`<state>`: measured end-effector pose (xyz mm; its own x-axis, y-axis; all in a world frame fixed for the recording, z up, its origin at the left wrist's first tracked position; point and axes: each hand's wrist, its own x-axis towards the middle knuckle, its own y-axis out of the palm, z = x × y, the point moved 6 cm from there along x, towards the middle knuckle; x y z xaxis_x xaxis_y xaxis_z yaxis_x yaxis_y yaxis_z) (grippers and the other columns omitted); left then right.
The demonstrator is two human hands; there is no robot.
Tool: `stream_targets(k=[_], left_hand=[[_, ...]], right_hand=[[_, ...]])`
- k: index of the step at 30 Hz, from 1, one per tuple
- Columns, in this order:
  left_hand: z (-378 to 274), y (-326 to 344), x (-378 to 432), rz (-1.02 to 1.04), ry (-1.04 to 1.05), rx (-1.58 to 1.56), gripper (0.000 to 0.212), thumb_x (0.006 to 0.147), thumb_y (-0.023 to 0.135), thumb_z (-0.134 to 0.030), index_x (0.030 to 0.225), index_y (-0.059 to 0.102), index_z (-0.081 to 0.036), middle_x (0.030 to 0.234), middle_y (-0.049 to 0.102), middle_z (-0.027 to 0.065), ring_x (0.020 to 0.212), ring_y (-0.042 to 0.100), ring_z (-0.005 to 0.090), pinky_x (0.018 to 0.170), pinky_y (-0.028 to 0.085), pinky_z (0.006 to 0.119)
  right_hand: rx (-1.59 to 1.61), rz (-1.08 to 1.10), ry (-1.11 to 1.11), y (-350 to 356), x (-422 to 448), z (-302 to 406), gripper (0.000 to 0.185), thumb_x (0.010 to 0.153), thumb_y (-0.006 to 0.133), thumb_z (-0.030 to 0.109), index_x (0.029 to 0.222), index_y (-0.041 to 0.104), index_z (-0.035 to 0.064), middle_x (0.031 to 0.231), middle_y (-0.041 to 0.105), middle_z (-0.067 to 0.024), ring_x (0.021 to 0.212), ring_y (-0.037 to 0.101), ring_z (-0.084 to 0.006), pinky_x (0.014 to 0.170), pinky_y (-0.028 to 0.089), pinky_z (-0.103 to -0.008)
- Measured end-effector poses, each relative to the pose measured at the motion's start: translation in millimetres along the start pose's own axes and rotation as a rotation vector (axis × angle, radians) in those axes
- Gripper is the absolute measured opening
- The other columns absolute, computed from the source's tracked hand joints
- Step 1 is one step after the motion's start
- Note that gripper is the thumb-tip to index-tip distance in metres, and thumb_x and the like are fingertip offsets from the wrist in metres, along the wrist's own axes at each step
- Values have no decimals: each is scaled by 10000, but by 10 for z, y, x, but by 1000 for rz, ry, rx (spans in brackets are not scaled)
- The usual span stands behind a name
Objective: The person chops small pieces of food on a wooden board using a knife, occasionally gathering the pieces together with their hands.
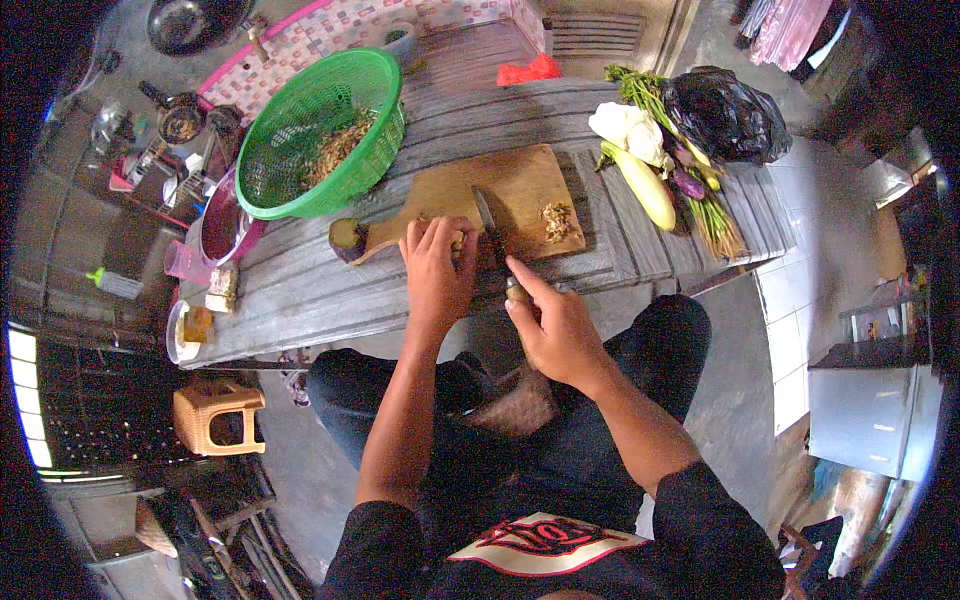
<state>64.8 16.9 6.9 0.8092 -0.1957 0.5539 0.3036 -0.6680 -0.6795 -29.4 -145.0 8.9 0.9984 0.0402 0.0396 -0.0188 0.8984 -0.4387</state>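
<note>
A wooden cutting board (517,172) lies on the grey plank-patterned table before me. My left hand (441,262) rests at its near edge, fingers curled around a small pale piece of food (457,244), mostly hidden by them. In my right hand (551,322) is a kitchen knife (485,210), held by its handle with the index finger stretched along it. Its blade points away from me over the board, just right of my left fingers. Finely chopped brownish bits (557,222) sit in a small heap at the board's right. A cut eggplant piece (347,238) stands by the board's handle.
A green plastic basket (322,135) with brown chopped bits stands at the back left, beside a pink basin (229,217). To the right are cauliflower (626,129), a pale long vegetable (645,187), a purple eggplant (688,184), green stalks (712,221) and a black plastic bag (727,112).
</note>
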Motion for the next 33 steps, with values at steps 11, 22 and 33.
stream_targets(k=[11,22,33], left_hand=[[-193,33,14,176,219,42,151,897,779,-242,1007,757,-142,1033,701,22,1059,594,289,941,448,452],[-217,43,-14,179,279,69,259,824,803,-202,1077,758,-169,1073,683,17,1076,602,282,941,473,445],[-244,37,-16,198,260,42,307,816,795,-218,1111,737,-158,1075,658,31,1094,589,290,947,471,446]], right_hand=[[14,-138,-46,-455,58,-168,493,994,691,145,1465,618,20,1169,747,-294,1049,768,-389,894,588,-437],[-54,-119,-113,-178,8,90,480,978,699,145,1439,640,24,962,771,-251,873,773,-406,771,598,-471],[-162,-35,-21,-174,274,74,443,997,672,152,1419,656,20,1019,765,-266,942,749,-447,841,593,-509]])
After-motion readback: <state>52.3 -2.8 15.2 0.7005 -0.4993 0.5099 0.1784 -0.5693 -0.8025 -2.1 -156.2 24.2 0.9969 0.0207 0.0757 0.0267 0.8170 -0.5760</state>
